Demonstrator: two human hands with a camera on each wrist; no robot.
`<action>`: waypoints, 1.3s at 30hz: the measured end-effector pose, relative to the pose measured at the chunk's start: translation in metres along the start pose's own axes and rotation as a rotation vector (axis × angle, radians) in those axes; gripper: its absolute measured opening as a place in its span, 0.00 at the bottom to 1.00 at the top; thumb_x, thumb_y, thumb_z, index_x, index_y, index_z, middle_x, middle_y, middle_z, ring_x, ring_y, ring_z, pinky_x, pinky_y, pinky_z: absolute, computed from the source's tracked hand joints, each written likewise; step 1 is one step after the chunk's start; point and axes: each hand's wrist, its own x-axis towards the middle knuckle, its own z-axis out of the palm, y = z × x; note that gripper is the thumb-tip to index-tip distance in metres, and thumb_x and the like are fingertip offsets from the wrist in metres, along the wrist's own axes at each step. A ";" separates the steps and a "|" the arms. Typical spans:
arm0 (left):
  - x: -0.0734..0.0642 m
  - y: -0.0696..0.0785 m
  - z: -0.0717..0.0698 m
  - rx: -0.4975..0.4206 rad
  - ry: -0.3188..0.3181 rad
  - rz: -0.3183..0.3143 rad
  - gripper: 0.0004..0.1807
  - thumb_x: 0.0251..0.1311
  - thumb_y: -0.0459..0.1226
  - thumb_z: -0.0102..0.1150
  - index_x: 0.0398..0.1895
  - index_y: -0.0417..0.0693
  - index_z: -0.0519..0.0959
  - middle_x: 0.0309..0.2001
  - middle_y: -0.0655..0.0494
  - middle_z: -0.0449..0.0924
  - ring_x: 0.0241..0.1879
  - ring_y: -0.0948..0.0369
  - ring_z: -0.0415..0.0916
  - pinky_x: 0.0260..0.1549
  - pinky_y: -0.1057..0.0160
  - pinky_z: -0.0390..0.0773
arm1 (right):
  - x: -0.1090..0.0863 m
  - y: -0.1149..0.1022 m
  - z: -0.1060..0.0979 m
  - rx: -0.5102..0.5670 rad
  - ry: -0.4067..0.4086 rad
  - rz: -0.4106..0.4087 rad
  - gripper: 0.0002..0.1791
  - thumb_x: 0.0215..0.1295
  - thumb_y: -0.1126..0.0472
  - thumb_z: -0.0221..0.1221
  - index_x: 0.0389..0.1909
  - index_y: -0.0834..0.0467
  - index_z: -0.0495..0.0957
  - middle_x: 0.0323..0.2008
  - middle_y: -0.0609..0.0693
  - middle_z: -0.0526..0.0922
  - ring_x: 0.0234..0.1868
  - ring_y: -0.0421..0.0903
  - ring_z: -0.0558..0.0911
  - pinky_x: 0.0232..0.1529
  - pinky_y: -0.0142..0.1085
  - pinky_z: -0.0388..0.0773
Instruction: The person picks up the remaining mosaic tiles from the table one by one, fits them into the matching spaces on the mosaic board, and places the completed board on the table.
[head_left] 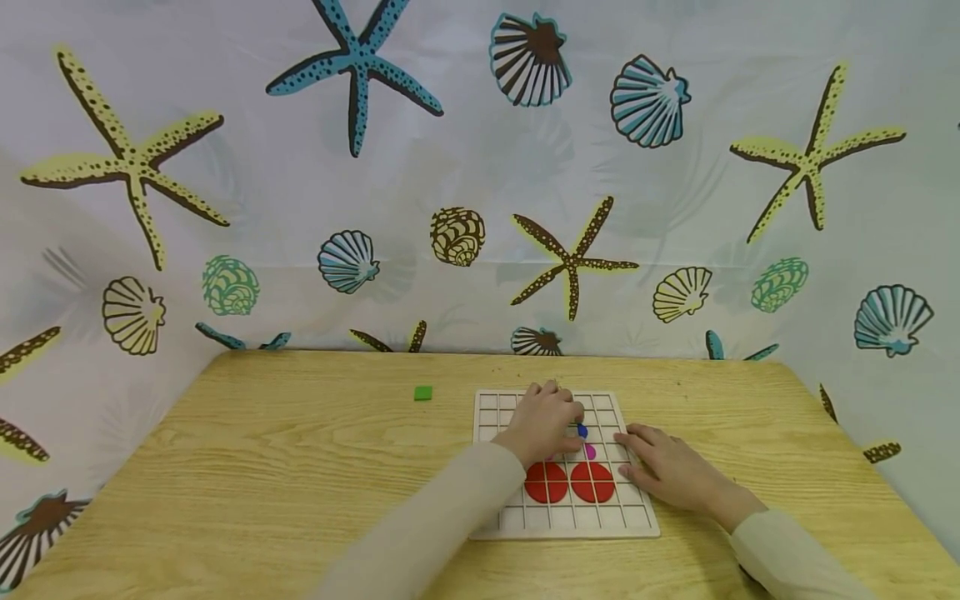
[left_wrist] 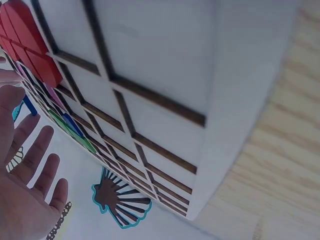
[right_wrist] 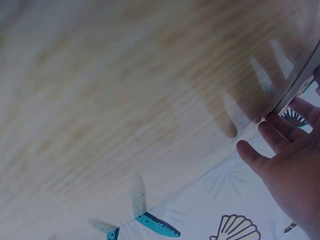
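Note:
A white grid board [head_left: 510, 522] lies on the table, divided into small square cells. Red pieces [head_left: 592, 482] form two round shapes in its nearer half, with a magenta piece [head_left: 590, 452] just beyond. Reaching across the board, my left hand [head_left: 546, 421] pinches a small blue piece [left_wrist: 30, 105] between thumb and fingertips. In the left wrist view, green pieces [left_wrist: 75, 131] and another blue piece sit in cells at the far side; the left hand hides some cells from above. My right hand [head_left: 671, 468] touches the board's right edge with relaxed, nearly straight fingers.
A green square tile [head_left: 423, 393] lies alone on the wooden table [head_left: 300, 467], left of the board's far corner. A white cloth [head_left: 465, 167] printed with starfish and shells stands behind the table and along both sides.

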 end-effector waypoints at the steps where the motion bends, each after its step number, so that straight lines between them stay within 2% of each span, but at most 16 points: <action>1: 0.000 0.001 0.000 -0.002 -0.002 -0.003 0.16 0.53 0.55 0.58 0.41 0.61 0.79 0.43 0.63 0.78 0.46 0.60 0.68 0.51 0.57 0.67 | 0.000 0.000 0.000 0.000 0.000 0.000 0.27 0.66 0.47 0.48 0.63 0.57 0.65 0.61 0.61 0.67 0.61 0.59 0.68 0.56 0.57 0.65; 16: 0.009 0.010 0.009 0.058 -0.045 -0.057 0.17 0.54 0.57 0.55 0.42 0.63 0.79 0.44 0.63 0.77 0.50 0.59 0.68 0.52 0.55 0.68 | -0.001 -0.001 0.000 -0.001 0.021 -0.011 0.27 0.66 0.48 0.49 0.62 0.57 0.66 0.60 0.60 0.68 0.60 0.59 0.68 0.56 0.56 0.65; 25: 0.008 0.014 0.006 0.096 -0.050 -0.060 0.18 0.55 0.58 0.53 0.43 0.63 0.79 0.46 0.62 0.76 0.49 0.59 0.68 0.52 0.56 0.68 | 0.000 -0.002 0.000 -0.004 0.022 -0.012 0.27 0.66 0.48 0.50 0.62 0.57 0.66 0.60 0.60 0.68 0.60 0.58 0.69 0.56 0.56 0.66; 35: 0.011 0.014 0.007 0.085 -0.059 -0.088 0.16 0.55 0.58 0.54 0.40 0.63 0.79 0.44 0.62 0.76 0.50 0.59 0.67 0.52 0.56 0.68 | -0.001 -0.003 0.000 -0.004 0.020 -0.007 0.26 0.66 0.49 0.50 0.62 0.57 0.66 0.60 0.60 0.68 0.60 0.58 0.69 0.55 0.56 0.66; 39: 0.011 0.014 0.006 0.081 -0.059 -0.081 0.16 0.55 0.58 0.54 0.40 0.63 0.79 0.44 0.62 0.75 0.50 0.59 0.67 0.52 0.56 0.68 | -0.002 -0.004 -0.002 0.004 0.017 -0.003 0.26 0.66 0.49 0.49 0.62 0.57 0.66 0.60 0.60 0.67 0.60 0.59 0.69 0.56 0.56 0.66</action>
